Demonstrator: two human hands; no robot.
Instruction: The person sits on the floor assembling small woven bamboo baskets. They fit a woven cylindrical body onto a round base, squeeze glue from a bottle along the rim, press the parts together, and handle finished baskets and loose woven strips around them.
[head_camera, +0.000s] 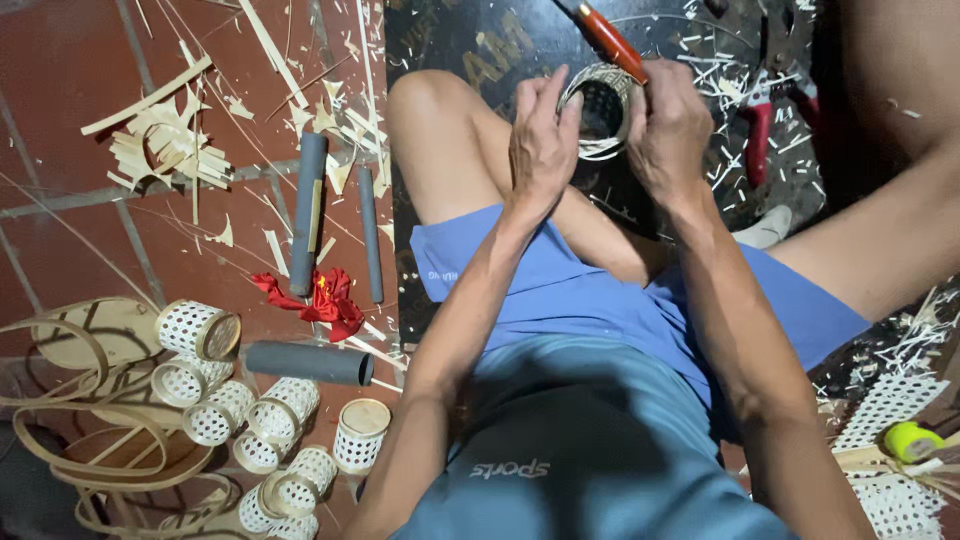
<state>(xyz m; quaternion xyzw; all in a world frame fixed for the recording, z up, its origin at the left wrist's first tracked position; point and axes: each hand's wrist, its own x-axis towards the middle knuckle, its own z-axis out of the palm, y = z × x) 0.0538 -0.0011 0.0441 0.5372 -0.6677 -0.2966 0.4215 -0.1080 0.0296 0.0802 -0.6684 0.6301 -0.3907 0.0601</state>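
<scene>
1. A small woven bamboo cylinder (600, 110) sits between both hands above the knees, its open end facing the camera.
2. Left hand (543, 135) is curled around its left rim.
3. Right hand (668, 130) grips the right rim along with an orange-handled tool (610, 42).

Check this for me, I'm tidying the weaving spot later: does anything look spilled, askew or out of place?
Bamboo shavings lie scattered over the red tile floor. A crumpled red cloth sits among grey tubes. Several small woven baskets lie tipped on their sides.
</scene>
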